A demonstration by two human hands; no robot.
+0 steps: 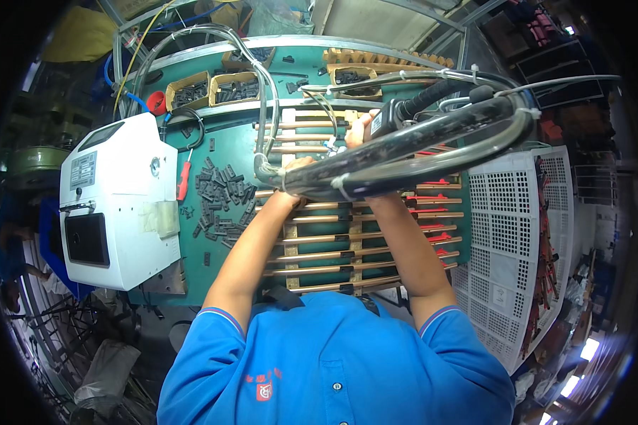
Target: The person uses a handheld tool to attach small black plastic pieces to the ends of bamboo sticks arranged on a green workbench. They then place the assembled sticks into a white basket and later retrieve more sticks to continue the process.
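Copper-coloured rods lie side by side across a slotted wooden rack, with black clips at their middles and red parts near their right ends. My left hand is down by the rods at the rack's left side. A thick black tubular arm with hoses crosses in front and hides most of its fingers. My right hand is closed round what looks like a black power screwdriver above the rack; the arm covers part of this hand and its wrist.
Loose black clips lie heaped left of the rack, near a red-handled screwdriver. A white machine stands at the left. Cardboard boxes of black parts line the back. White perforated crates stand at the right.
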